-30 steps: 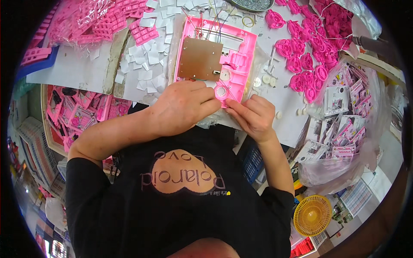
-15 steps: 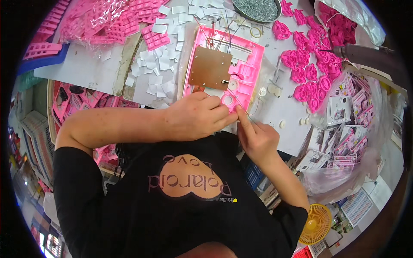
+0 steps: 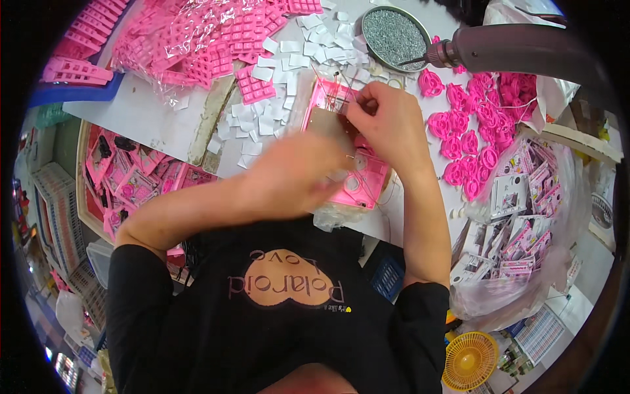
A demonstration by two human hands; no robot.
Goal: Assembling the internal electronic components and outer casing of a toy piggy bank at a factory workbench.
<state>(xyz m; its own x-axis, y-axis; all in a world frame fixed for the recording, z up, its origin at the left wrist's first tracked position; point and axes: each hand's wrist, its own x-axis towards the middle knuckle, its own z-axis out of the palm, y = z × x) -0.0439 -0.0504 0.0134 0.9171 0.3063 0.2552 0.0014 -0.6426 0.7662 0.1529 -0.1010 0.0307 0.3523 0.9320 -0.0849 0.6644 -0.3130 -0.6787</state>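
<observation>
Two bare hands work on a pink plastic case (image 3: 357, 174) at the middle of the frame.

The left hand (image 3: 292, 177) is blurred and lies over the case's lower part; I cannot tell whether its fingers are spread or closed. The right hand (image 3: 384, 125) sits at the case's upper edge, fingertips pinched together on thin wires (image 3: 335, 92) above a brown board (image 3: 325, 121) in the case. White paper squares (image 3: 262, 118) lie scattered just left of it, pink heart-shaped parts (image 3: 472, 125) to the right, and a round dish of grey screws (image 3: 394, 36) at the top.
</observation>
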